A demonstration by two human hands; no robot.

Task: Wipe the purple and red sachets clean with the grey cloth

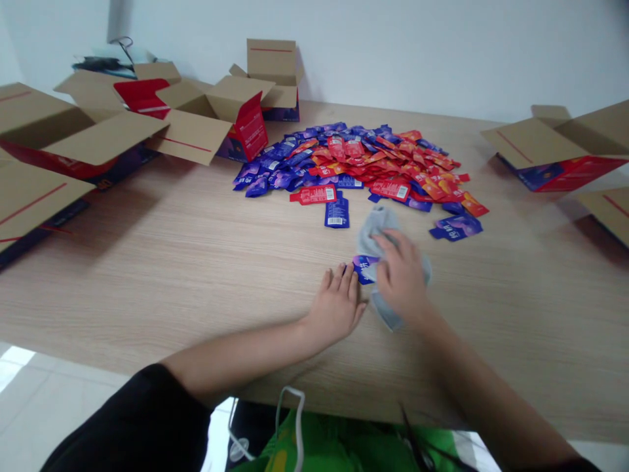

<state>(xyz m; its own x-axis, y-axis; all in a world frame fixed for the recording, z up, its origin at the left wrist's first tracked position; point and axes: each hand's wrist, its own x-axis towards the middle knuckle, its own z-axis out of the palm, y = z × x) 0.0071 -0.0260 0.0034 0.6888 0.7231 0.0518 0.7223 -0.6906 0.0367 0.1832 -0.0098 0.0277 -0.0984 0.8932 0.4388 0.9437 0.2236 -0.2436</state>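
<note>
A blue and purple packet (365, 268) lies flat on the wooden table (196, 262). My left hand (338, 303) rests on the table with its fingers stretched out, the fingertips touching the packet's left edge. Closed around a light grey-blue cloth (376, 226), my right hand (403, 275) presses it over the packet's right part, which is hidden. Beyond my hands, a heap of red and blue packets (393, 160) spreads across the table. A single blue packet (337, 211) lies at the heap's near edge, and another (457, 227) lies to the right.
Open cardboard boxes stand at the left, among them a large one (108, 141) and a red one (249, 128). Another open box (276, 78) is by the wall. At the right edge are two more, one of them fully open (565, 157).
</note>
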